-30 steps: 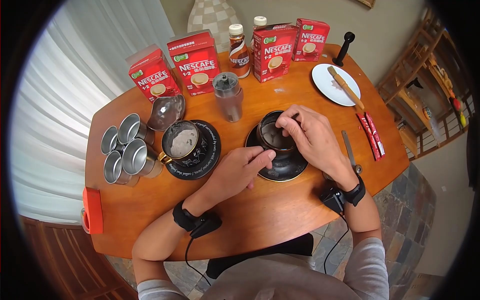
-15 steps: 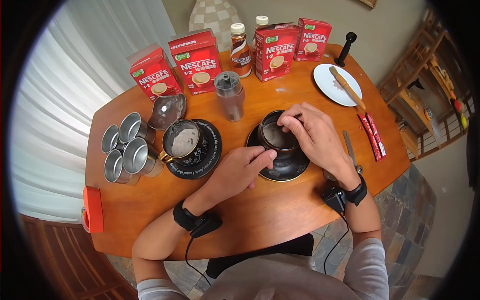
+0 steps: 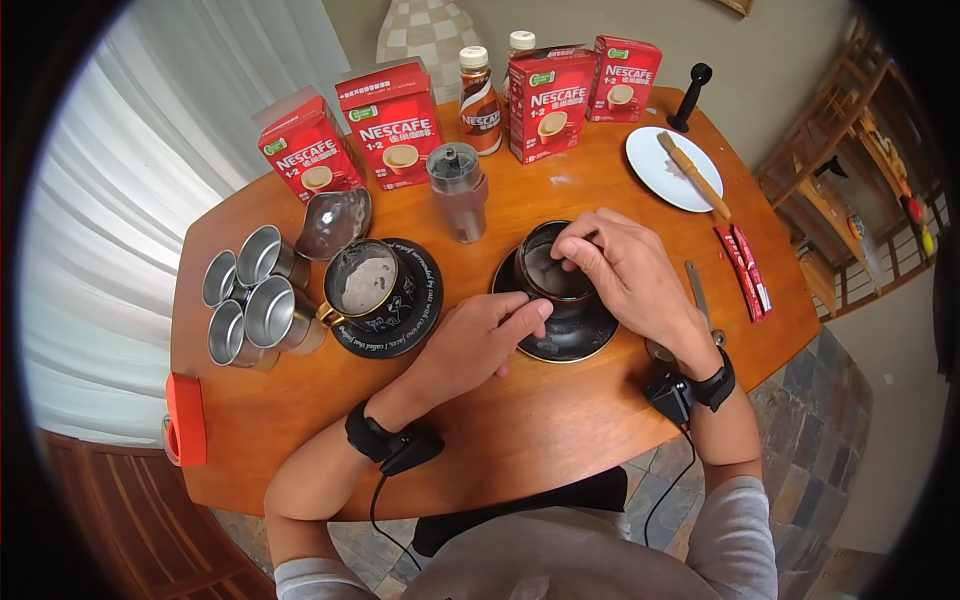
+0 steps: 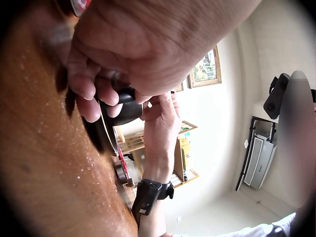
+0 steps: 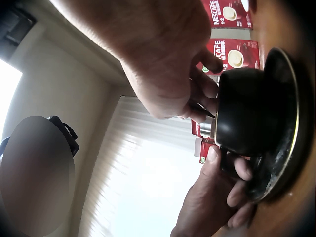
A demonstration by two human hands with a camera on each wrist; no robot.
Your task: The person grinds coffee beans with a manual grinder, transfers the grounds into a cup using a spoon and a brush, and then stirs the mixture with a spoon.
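Note:
A black cup with a gold rim stands on a black saucer and has dark liquid inside. My left hand pinches its handle, the thumb on top and the other fingers curled below. Over the cup's mouth, my right hand pinches a thin dark stick-like handle that reaches down into the cup. Its lower end is hidden inside. To the left, a second black cup with a gold handle and a pale, powdery-looking top sits on a printed black saucer.
Behind the cups stand a grinder, a brown bottle and several red Nescafe boxes. Metal cups cluster at left. On the right are a white plate with a brush, red sachets and a metal spoon.
My right hand shifts only slightly above the cup, still pinching the thin handle. My left hand stays on the cup handle.

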